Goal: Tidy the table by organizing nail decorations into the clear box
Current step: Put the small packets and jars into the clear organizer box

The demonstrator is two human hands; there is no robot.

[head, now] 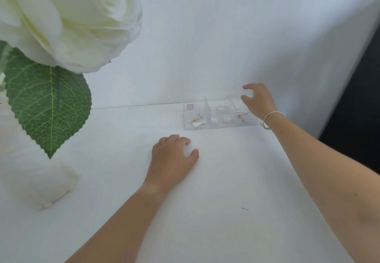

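Note:
The clear box stands on the white table near the back wall and has three compartments. Gold and pale bits lie in its left compartment, small white round pots in the middle one, and red and dark bits in the right one. My right hand hovers over the box's right end with fingers curled apart, holding nothing that I can see. My left hand rests palm down on the table in front of the box, fingers bent, nothing visible under it.
A large white artificial rose with a green leaf fills the left side. A white fluffy lump lies below it. A tiny dark speck sits on the table. A dark gap borders the right edge.

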